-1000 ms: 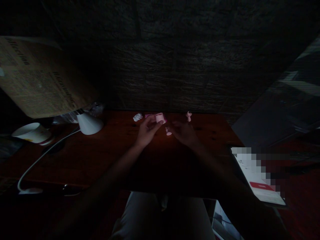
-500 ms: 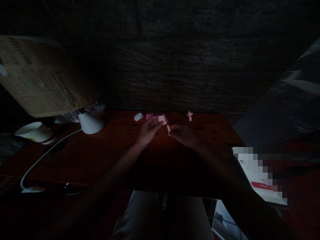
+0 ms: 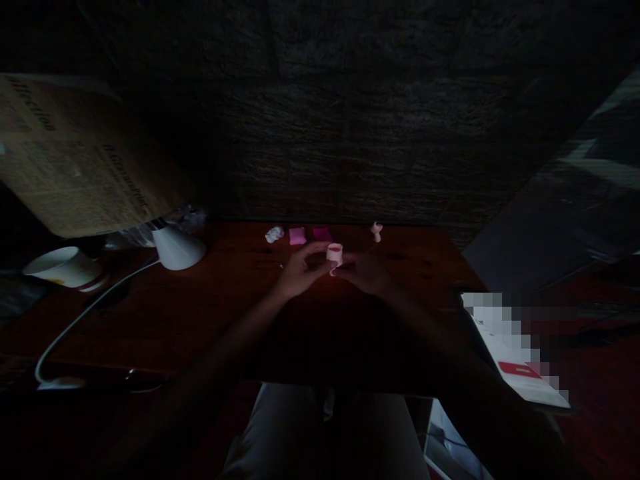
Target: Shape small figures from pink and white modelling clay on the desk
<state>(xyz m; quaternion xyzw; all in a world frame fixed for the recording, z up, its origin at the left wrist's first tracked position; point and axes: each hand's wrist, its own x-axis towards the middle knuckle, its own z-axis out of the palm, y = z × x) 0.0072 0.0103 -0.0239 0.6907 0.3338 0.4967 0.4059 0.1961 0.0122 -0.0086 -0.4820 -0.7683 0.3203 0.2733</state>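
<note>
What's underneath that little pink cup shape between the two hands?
Below the pink cup shape, a smaller pink piece shows between the left hand and right hand. Fingers cover part of it, so whether they join is hidden.

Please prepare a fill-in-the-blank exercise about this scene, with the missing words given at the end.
Between the left hand and the right hand is a pale ______ piece.
The white lump lies to the ______ of the pink square.
The lamp base stands to the ______ of the paper cup.

Missing words: pink; left; right
</note>
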